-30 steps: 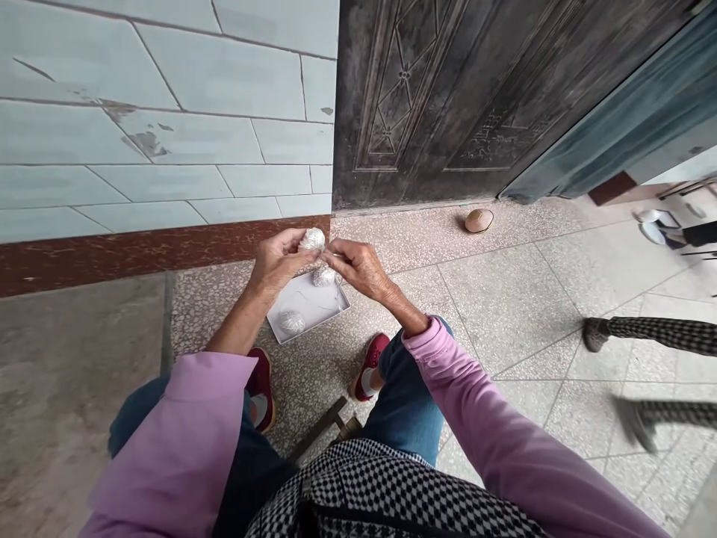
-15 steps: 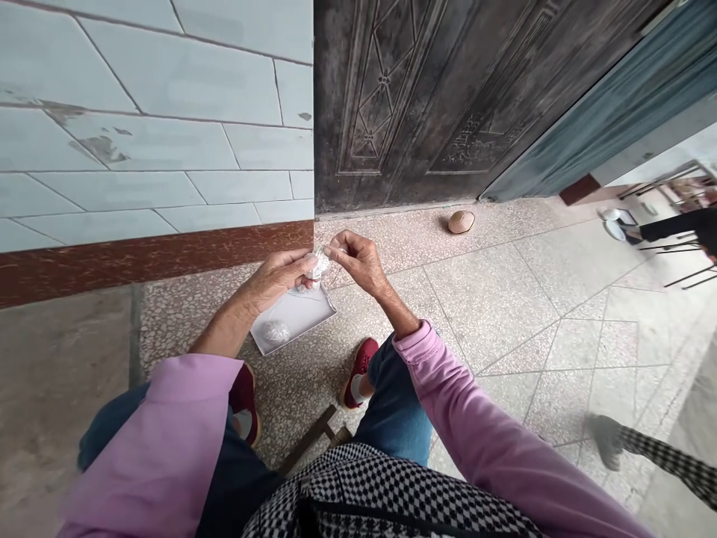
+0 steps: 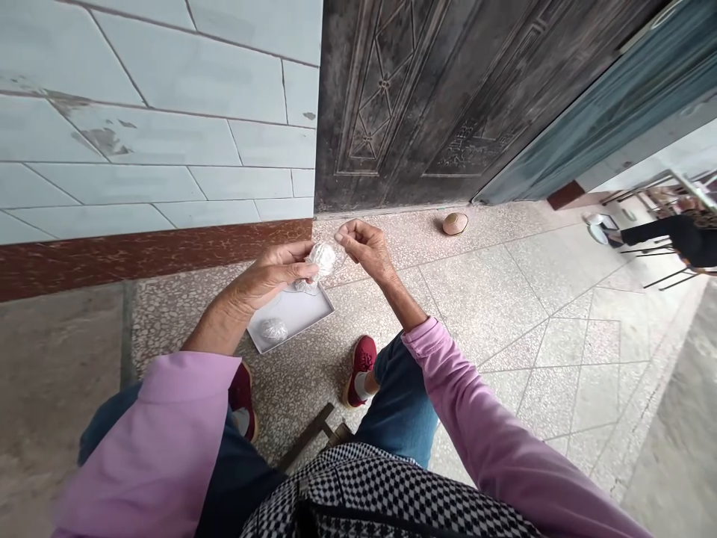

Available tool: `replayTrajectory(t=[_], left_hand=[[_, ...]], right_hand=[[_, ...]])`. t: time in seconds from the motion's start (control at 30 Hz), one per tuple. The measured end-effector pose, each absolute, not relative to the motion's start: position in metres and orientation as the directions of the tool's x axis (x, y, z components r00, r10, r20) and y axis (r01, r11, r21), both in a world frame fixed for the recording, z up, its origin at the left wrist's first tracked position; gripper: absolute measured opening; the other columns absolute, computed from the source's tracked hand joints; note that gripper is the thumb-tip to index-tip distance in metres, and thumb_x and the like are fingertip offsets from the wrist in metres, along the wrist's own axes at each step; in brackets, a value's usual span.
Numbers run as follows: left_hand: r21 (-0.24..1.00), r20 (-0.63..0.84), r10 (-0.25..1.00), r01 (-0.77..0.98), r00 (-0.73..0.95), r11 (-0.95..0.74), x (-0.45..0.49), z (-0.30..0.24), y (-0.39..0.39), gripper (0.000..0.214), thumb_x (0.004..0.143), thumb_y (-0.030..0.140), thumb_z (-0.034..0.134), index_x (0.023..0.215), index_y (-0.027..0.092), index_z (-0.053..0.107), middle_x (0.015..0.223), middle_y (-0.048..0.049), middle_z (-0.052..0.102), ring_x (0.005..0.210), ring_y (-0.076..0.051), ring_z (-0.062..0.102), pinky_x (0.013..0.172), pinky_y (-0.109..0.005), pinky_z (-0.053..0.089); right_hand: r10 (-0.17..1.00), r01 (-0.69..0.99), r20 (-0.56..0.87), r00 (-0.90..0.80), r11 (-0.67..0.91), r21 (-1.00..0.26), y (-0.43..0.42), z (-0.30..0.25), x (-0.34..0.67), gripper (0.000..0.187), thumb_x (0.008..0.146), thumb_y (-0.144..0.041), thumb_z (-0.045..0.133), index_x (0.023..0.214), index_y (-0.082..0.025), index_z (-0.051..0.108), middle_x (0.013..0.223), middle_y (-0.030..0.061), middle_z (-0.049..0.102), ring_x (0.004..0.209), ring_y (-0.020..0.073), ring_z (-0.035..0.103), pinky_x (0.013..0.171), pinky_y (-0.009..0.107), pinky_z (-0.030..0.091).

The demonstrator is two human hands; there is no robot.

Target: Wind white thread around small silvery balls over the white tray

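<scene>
My left hand is closed around a white ball of yarn, thumb on its near side. Just right of the ball, my right hand pinches with thumb and forefinger; a faint strand seems to run between its fingertips and the ball, too thin to follow clearly. Below the hands a shallow white box lid lies on the floor. Inside it rests a second white yarn ball. More white yarn shows under my left fingers, partly hidden by them.
A carved dark door and a tiled wall stand ahead. On the speckled floor near the door lies a pinkish round object. My red shoes flank the lid, and a seated person's dark-clothed leg shows at far right.
My right hand has moved slightly away from the yarn ball, which now shows more fully in my left hand. A blurred foot and checked trouser leg at lower right have left the view.
</scene>
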State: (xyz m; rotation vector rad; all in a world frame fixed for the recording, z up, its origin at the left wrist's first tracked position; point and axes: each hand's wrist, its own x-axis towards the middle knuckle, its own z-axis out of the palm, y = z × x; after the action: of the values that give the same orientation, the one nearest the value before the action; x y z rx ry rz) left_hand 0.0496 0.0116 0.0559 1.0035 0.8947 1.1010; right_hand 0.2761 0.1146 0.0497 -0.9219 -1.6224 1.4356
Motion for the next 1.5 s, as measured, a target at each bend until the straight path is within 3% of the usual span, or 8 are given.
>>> replayTrajectory(t=[0.23,0.37,0.5,0.63,0.8,0.93,1.2,1.5], left_hand=[[0.913,-0.089,0.996,-0.398,0.024,0.091,0.042,0.053,0.013,0.06,0.066,0.034,0.122,0.114,0.024,0.088,0.109,-0.0108,0.086,0.096,-0.032,0.082,0.083,-0.045,0.072],[0.907,-0.062,0.986,-0.42,-0.156,-0.01,0.033,0.048,0.019,0.067,0.065,0.031,0.12,0.117,0.024,0.078,0.115,-0.0088,0.086,0.104,-0.029,0.083,0.087,-0.041,0.075],[0.893,-0.042,0.968,-0.444,-0.246,-0.073,0.027,0.041,0.027,0.067,0.068,0.038,0.12,0.115,0.026,0.073,0.118,-0.0093,0.086,0.109,-0.029,0.084,0.089,-0.04,0.075],[0.891,-0.042,0.963,-0.447,-0.266,-0.084,0.033,0.036,0.033,0.067,0.069,0.045,0.121,0.113,0.027,0.073,0.118,-0.0083,0.086,0.109,-0.028,0.084,0.091,-0.038,0.073],[0.888,-0.04,0.954,-0.448,-0.296,-0.101,0.043,0.029,0.039,0.07,0.067,0.043,0.121,0.114,0.027,0.071,0.112,-0.0044,0.085,0.106,-0.026,0.086,0.091,-0.036,0.071],[0.933,-0.025,0.935,-0.345,-0.354,-0.106,0.045,0.028,0.037,0.071,0.061,0.038,0.119,0.113,0.024,0.073,0.107,-0.0036,0.087,0.094,-0.022,0.082,0.082,-0.03,0.066],[0.959,-0.051,0.991,-0.283,-0.124,0.014,0.044,0.047,0.016,0.064,0.069,0.054,0.122,0.11,0.022,0.084,0.105,-0.0078,0.088,0.086,-0.023,0.08,0.072,-0.031,0.066],[0.969,-0.109,0.991,-0.214,0.072,0.123,0.044,0.048,0.016,0.059,0.068,0.051,0.127,0.107,0.027,0.09,0.098,-0.0087,0.082,0.08,-0.027,0.076,0.066,-0.038,0.064]], right_hand=[[0.866,-0.007,0.087,-0.492,0.097,-0.995,0.112,0.039,0.233,0.085,0.094,-0.102,0.101,0.084,-0.027,0.062,0.066,-0.0069,0.051,0.062,0.0134,0.042,0.057,0.03,0.034],[0.848,0.041,0.063,-0.526,0.099,-0.994,0.107,0.032,0.222,0.071,0.112,-0.087,0.095,0.089,-0.028,0.063,0.068,-0.0047,0.057,0.063,0.017,0.05,0.063,0.033,0.043],[0.79,0.096,0.149,-0.594,0.254,-0.963,0.101,0.027,0.225,0.054,0.124,-0.07,0.086,0.099,-0.025,0.072,0.078,-0.0017,0.066,0.075,0.0195,0.06,0.078,0.035,0.052],[0.756,0.183,0.174,-0.631,0.363,-0.914,0.093,0.027,0.237,0.054,0.128,-0.071,0.079,0.101,-0.025,0.07,0.087,0.0007,0.068,0.085,0.0224,0.064,0.09,0.037,0.055],[0.701,0.33,0.077,-0.709,0.426,-0.842,0.074,0.039,0.249,0.06,0.13,-0.066,0.08,0.089,-0.028,0.058,0.087,0.0029,0.067,0.089,0.0253,0.065,0.096,0.038,0.056],[0.661,0.312,0.071,-0.747,0.444,-0.84,0.064,0.059,0.257,0.057,0.126,-0.071,0.083,0.094,-0.027,0.069,0.091,0.0047,0.074,0.09,0.0266,0.068,0.095,0.039,0.057],[0.811,0.276,0.157,-0.563,0.364,-0.889,0.087,0.094,0.267,0.06,0.121,-0.064,0.096,0.086,-0.027,0.065,0.079,0.0,0.058,0.082,0.0228,0.055,0.078,0.037,0.049],[0.837,0.254,0.095,-0.538,0.268,-0.929,0.092,0.073,0.255,0.068,0.115,-0.077,0.1,0.084,-0.028,0.064,0.084,0.0016,0.062,0.084,0.0231,0.054,0.078,0.038,0.051]])
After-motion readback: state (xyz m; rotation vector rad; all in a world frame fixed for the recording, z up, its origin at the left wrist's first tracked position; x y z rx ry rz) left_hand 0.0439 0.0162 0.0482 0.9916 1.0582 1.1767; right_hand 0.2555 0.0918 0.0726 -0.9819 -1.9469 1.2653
